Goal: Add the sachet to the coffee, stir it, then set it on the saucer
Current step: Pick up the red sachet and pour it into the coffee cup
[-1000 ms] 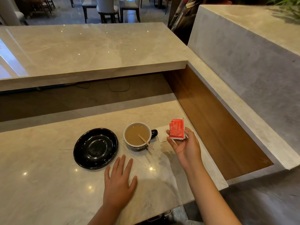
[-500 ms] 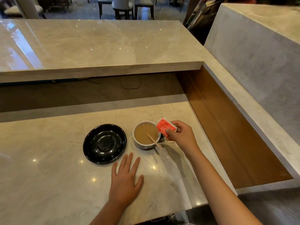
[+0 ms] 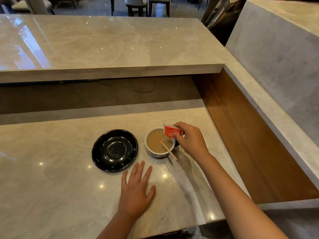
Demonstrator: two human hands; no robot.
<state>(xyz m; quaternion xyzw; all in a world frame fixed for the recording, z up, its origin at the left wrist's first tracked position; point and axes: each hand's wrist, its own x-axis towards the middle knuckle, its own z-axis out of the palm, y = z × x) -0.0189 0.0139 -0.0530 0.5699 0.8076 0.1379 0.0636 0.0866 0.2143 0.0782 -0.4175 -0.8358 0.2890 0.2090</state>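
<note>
A cup of light brown coffee [image 3: 156, 141] stands on the marble counter, with a wooden stir stick [image 3: 168, 150] leaning over its near right rim. My right hand [image 3: 189, 140] pinches a red sachet [image 3: 172, 131] and holds it tilted over the cup's far right rim. Just left of the cup lies a black saucer [image 3: 114, 150] with nothing on it. My left hand [image 3: 136, 192] rests flat on the counter in front of the saucer and cup, fingers spread. The cup's dark handle is mostly hidden behind my right hand.
A raised marble ledge [image 3: 110, 49] runs across the back above a dark recess. A wooden side panel [image 3: 250, 135] and a marble wall close off the right. The counter's front edge [image 3: 155, 232] is near my forearms.
My right hand has carried the sachet from right of the cup to over its rim and tilted it. My left hand has stayed flat. The view has shifted.
</note>
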